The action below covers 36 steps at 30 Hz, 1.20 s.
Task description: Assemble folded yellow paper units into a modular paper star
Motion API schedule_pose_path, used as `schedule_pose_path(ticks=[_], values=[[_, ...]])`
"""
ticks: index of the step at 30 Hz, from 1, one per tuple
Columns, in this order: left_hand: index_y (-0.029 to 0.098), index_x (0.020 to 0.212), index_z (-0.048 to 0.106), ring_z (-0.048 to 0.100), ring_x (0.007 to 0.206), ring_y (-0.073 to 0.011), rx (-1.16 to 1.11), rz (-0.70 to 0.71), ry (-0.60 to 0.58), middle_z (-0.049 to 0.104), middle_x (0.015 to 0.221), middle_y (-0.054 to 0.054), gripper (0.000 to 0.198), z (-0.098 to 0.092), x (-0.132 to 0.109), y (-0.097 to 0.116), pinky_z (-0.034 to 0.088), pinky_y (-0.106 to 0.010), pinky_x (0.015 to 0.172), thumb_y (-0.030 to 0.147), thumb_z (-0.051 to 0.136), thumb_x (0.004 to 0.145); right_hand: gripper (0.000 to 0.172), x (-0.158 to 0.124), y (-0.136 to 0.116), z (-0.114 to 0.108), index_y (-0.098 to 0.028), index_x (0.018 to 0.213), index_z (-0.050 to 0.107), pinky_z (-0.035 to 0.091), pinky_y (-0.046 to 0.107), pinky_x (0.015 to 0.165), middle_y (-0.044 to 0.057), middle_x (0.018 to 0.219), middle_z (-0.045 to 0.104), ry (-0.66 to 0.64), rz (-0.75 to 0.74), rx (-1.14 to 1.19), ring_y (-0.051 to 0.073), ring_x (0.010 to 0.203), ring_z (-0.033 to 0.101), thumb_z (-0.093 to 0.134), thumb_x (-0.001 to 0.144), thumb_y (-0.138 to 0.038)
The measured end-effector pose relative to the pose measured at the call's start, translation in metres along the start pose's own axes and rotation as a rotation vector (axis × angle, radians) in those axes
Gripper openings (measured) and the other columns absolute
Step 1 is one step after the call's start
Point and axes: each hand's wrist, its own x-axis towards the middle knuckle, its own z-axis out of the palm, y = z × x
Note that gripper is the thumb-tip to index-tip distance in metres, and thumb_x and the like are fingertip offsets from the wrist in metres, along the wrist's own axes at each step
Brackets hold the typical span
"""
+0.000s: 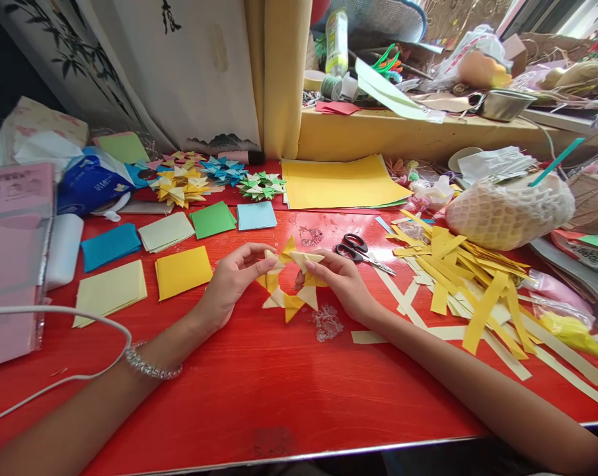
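Between my hands is a ring-shaped origami star (pixel 293 307) with pointed yellow and cream paper units, held just above the red table. My left hand (pixel 236 277) pinches its upper left side between thumb and fingers. At the upper right, my right hand (pixel 345 283) pinches a cream point of the same star. Some of the fingers sit behind the paper and are hidden. Black-handled scissors (pixel 355 250) lie beyond my right hand. Left of my left hand lie a stack of yellow paper (pixel 183 272) and a stack of cream paper (pixel 111 291).
Finished paper stars (pixel 180 186) in several colours stand at the back, beside large yellow sheets (pixel 341 182). Cut paper strips (pixel 470 284) are heaped on the right, near a netted object with a teal straw (pixel 511 208). A white cable (pixel 100 318) crosses the left side.
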Motion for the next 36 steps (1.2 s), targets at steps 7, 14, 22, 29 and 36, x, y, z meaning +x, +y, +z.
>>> schedule_pose_path(ticks=[7,14,22,29,36], values=[[0.016,0.086,0.059,0.056,0.075,-0.0106,0.096,0.006,-0.095,0.061,0.082,-0.001,0.026,0.0001,-0.0013,-0.0037,0.044,-0.018,0.067,0.035,0.064,0.069,0.024,-0.0012,0.0001,0.0011,-0.014,0.081,0.051,0.041,0.02,0.06,0.001,0.067,0.055,0.068,-0.039,-0.073,0.009,0.062,0.053,0.047,0.085,-0.038],[0.016,0.082,0.059,0.058,0.077,-0.0126,0.13,0.055,-0.058,0.062,0.082,-0.001,0.025,0.0004,-0.0018,-0.0034,0.047,-0.02,0.068,0.037,0.064,0.069,0.028,-0.0004,0.0019,0.0005,-0.015,0.075,0.047,0.039,0.021,0.056,0.0,0.064,0.053,0.145,-0.055,-0.127,0.009,0.058,0.051,0.046,0.084,-0.042],[0.017,0.082,0.059,0.058,0.077,-0.0117,0.15,0.073,-0.057,0.062,0.081,0.0,0.022,-0.0004,-0.0024,-0.0041,0.046,-0.017,0.067,0.035,0.063,0.07,0.027,-0.0008,0.0007,0.0,-0.014,0.074,0.049,0.038,0.021,0.057,0.0,0.063,0.054,0.127,-0.069,-0.132,0.008,0.058,0.049,0.047,0.084,-0.039],[0.017,0.084,0.06,0.058,0.078,-0.0116,0.162,0.074,-0.066,0.062,0.084,-0.001,0.023,0.0,-0.0022,-0.0034,0.046,-0.017,0.068,0.036,0.062,0.071,0.028,-0.0005,-0.0002,-0.0004,-0.014,0.072,0.049,0.039,0.02,0.059,0.0,0.063,0.053,0.115,-0.061,-0.141,0.008,0.058,0.05,0.046,0.085,-0.039],[0.016,0.083,0.06,0.058,0.078,-0.0117,0.184,0.095,-0.064,0.063,0.083,-0.001,0.023,-0.0004,-0.0027,-0.0036,0.047,-0.017,0.068,0.035,0.063,0.071,0.026,-0.0003,0.0003,0.0001,-0.014,0.073,0.049,0.039,0.019,0.057,-0.001,0.063,0.052,0.116,-0.066,-0.121,0.007,0.057,0.051,0.046,0.085,-0.037]])
